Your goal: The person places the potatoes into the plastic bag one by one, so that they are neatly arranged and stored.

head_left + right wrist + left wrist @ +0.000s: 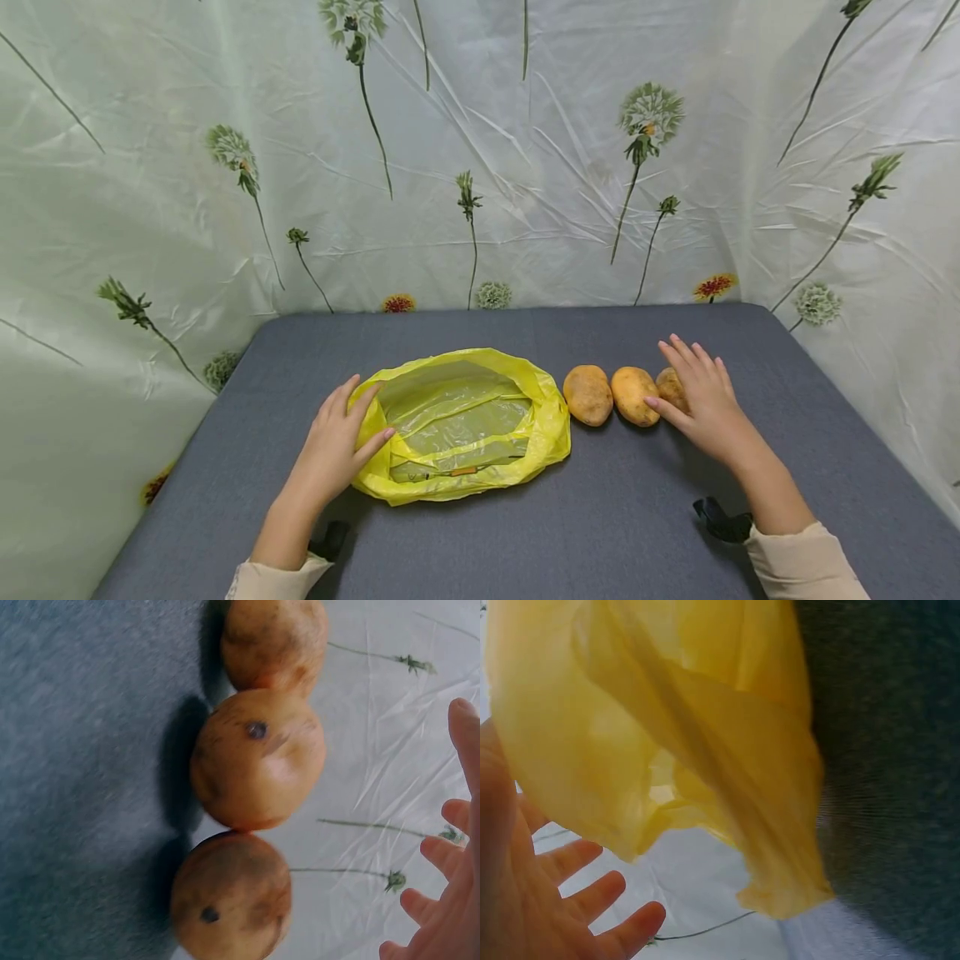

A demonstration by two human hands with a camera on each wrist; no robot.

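Note:
A yellow plastic bag point(551, 442) lies on the table with its mouth spread wide and facing up. My left hand point(326, 446) is at the bag's left rim, fingers spread and relaxed; whether it touches the plastic I cannot tell. To the bag's right, three potatoes stand in a row: a left potato point(588, 395), a middle potato point(259, 761) and a right potato point(232, 896). Over the right one hovers my right hand point(705, 408), its fingers extended, partly hiding that potato in the head view. In the right wrist view the fingers are apart from the potatoes.
The dark grey table point(600, 517) ends at a pale curtain point(555, 167) printed with flowers, which rises behind and along the sides. A black wrist strap point(722, 521) shows at the right wrist, and another strap point(330, 540) at the left.

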